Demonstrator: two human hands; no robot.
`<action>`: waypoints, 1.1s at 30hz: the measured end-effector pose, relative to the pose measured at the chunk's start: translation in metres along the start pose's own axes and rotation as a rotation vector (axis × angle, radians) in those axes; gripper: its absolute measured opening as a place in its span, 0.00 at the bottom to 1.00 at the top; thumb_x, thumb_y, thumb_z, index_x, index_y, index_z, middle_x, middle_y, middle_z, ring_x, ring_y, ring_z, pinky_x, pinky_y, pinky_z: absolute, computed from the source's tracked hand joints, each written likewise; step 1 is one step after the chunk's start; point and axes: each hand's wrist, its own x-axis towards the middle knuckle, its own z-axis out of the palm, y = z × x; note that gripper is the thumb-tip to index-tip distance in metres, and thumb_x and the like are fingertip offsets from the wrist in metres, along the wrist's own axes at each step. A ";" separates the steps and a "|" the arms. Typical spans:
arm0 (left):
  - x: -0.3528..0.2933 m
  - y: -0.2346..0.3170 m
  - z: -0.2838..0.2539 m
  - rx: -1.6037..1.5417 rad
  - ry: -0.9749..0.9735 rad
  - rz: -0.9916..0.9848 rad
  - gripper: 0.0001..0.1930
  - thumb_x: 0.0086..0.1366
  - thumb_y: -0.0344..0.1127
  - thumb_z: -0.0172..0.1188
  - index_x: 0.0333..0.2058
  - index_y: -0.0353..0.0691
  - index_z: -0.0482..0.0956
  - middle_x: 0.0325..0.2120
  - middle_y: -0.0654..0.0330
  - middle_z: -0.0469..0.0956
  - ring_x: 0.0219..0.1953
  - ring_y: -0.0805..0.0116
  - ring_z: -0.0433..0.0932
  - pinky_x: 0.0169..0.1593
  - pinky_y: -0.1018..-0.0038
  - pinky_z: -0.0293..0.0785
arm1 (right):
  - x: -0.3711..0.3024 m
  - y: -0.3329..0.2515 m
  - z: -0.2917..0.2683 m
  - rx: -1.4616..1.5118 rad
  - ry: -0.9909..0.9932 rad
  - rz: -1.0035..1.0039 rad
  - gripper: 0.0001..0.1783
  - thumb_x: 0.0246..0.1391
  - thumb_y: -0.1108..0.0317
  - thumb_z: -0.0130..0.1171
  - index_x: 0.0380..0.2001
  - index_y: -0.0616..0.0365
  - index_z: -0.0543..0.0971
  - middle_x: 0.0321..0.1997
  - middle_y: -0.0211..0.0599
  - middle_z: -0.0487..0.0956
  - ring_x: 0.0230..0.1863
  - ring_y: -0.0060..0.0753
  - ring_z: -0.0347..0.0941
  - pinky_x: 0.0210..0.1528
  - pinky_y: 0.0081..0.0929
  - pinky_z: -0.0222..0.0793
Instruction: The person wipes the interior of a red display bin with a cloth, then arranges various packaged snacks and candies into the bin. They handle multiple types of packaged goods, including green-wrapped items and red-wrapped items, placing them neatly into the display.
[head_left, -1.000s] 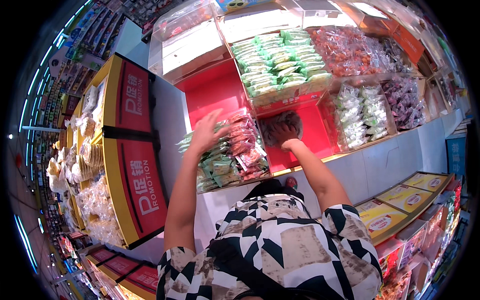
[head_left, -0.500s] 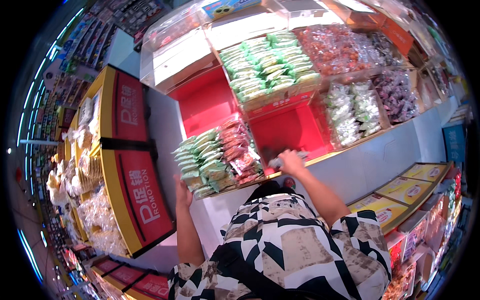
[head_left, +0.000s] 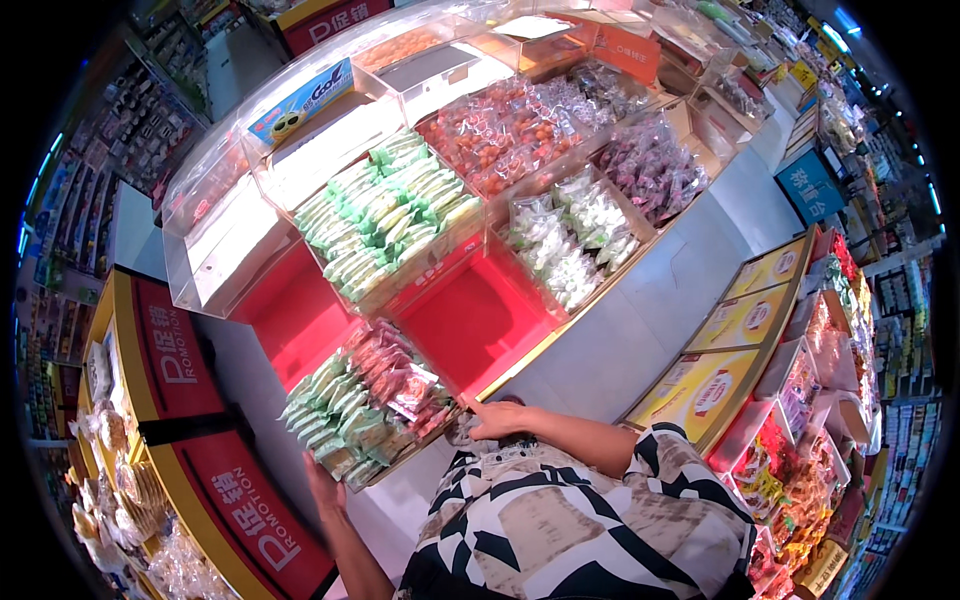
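In front of me a box of green packets (head_left: 335, 410) and red packets (head_left: 385, 360) stands at the near corner of the display. My left hand (head_left: 325, 490) is at its near left side, fingers stretched upward and open; I cannot tell whether it touches the box. My right hand (head_left: 492, 420) is closed just beyond my body, by the near edge of the bare red compartment (head_left: 475, 315). A grey crumpled thing (head_left: 461, 433), possibly a cloth, shows under its fingers.
Behind the red compartment are pale green packets (head_left: 385, 215), with white-wrapped sweets (head_left: 570, 235) and purple-wrapped sweets (head_left: 652, 165) to the right. A clear plastic guard (head_left: 215, 240) rims the far left. Red-and-yellow stands (head_left: 255, 505) flank me left; yellow-topped shelves (head_left: 720, 335) stand right.
My right hand has drawn back from inside the red compartment toward my body, with the grey thing. My view has turned right. The left hand stays beside the box.
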 end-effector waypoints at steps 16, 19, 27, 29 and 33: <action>0.058 -0.090 0.178 0.081 -0.205 -0.091 0.37 0.71 0.52 0.44 0.71 0.54 0.36 0.69 0.63 0.48 0.68 0.65 0.51 0.65 0.65 0.52 | -0.106 0.115 -0.044 0.063 0.409 0.291 0.35 0.50 0.51 0.58 0.57 0.61 0.67 0.50 0.58 0.76 0.52 0.55 0.73 0.54 0.41 0.68; 0.060 -0.094 0.196 0.145 -0.176 -0.121 0.39 0.71 0.55 0.44 0.71 0.56 0.31 0.71 0.65 0.37 0.71 0.64 0.42 0.67 0.61 0.46 | -0.120 0.139 -0.013 0.176 0.334 0.258 0.33 0.51 0.51 0.57 0.56 0.59 0.68 0.51 0.56 0.76 0.54 0.55 0.72 0.55 0.40 0.67; 0.056 -0.093 0.191 0.196 -0.148 -0.079 0.41 0.69 0.65 0.40 0.71 0.57 0.34 0.72 0.64 0.35 0.72 0.61 0.38 0.67 0.55 0.44 | -0.108 0.110 0.003 0.171 0.142 0.116 0.34 0.52 0.48 0.56 0.59 0.53 0.66 0.53 0.55 0.76 0.55 0.55 0.71 0.57 0.39 0.66; 0.054 -0.094 0.184 0.269 -0.134 -0.074 0.40 0.69 0.65 0.37 0.71 0.54 0.35 0.72 0.63 0.38 0.72 0.58 0.41 0.67 0.58 0.47 | -0.089 0.106 0.007 0.175 0.119 0.053 0.33 0.53 0.49 0.56 0.60 0.51 0.65 0.53 0.54 0.76 0.55 0.54 0.71 0.57 0.38 0.65; 0.045 -0.113 0.156 0.329 -0.006 -0.044 0.39 0.69 0.65 0.39 0.70 0.50 0.44 0.70 0.56 0.48 0.70 0.62 0.50 0.63 0.64 0.52 | -0.050 0.059 0.023 0.325 0.078 -0.192 0.33 0.56 0.55 0.56 0.62 0.53 0.63 0.54 0.52 0.75 0.55 0.53 0.71 0.58 0.37 0.64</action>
